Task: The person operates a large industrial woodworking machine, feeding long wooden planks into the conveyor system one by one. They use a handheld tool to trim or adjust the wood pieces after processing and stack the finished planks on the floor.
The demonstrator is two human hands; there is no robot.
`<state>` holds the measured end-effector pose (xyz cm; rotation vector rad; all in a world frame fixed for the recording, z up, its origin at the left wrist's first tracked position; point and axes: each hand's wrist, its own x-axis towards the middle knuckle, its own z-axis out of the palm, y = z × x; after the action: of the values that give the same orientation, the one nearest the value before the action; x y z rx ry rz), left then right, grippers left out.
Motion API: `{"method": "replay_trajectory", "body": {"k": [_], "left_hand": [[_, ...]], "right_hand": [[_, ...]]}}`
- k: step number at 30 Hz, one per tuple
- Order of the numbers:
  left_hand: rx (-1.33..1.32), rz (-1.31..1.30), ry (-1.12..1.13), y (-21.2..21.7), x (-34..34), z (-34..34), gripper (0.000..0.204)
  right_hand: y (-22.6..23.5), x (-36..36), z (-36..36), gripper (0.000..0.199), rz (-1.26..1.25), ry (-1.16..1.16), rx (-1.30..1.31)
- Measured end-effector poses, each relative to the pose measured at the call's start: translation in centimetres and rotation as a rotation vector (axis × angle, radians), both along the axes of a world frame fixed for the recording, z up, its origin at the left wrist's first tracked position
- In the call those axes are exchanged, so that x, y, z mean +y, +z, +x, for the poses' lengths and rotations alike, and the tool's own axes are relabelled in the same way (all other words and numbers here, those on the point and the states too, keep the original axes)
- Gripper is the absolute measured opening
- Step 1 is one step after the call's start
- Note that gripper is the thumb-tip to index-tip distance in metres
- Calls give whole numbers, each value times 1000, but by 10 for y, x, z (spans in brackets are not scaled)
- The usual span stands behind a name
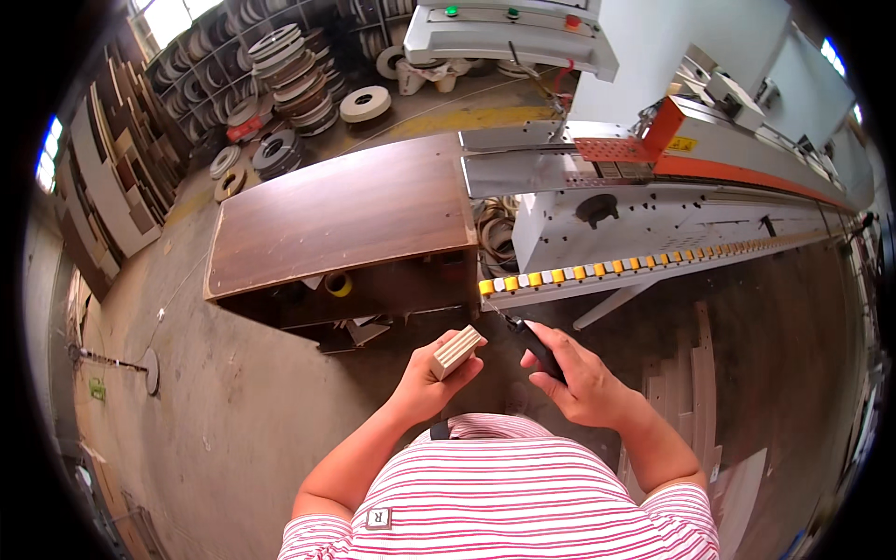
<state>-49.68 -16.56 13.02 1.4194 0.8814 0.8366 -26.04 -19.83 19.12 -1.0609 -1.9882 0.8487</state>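
In front of my body, my left hand [434,378] is closed round a small plywood block [455,353], whose pale, striped layered side faces up. My right hand [583,381] grips a black-handled tool [546,350] with a thin tip that points up and to the left; I cannot make out its exact kind. Block and tool are held apart, at about the same height. Just beyond both hands stands a brown wooden cabinet [345,215] with an open front, and a yellow tape roll [338,284] lies inside it.
A long grey and orange machine [653,224] with a row of yellow rollers [560,275] stretches to the right. Stacked edging rolls [294,84] stand at the back left, boards [112,159] lean at the far left. Strips [686,383] lie on the floor at right.
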Motion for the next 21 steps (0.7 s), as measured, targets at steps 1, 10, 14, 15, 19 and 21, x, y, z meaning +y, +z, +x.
{"method": "replay_trajectory", "body": {"k": [1, 10, 14, 15, 19, 21], "left_hand": [[12, -8, -12, 2, 3, 3, 20], [41, 145, -48, 2, 5, 9, 25], [17, 151, -66, 1, 2, 8, 26], [16, 158, -87, 1, 2, 7, 26], [55, 126, -136, -9, -1, -2, 21], [11, 84, -140, -15, -6, -3, 19]], "right_hand": [[-3, -7, 1, 42, -14, -37, 30], [-32, -42, 21, 37, 56, -396, -102], [-29, -45, 12, 31, 266, -392, -191], [-26, -48, 10, 32, 261, -383, -232], [-6, -55, -1, 39, 269, -365, -356], [-2, -56, -4, 41, 269, -350, -410]]}}
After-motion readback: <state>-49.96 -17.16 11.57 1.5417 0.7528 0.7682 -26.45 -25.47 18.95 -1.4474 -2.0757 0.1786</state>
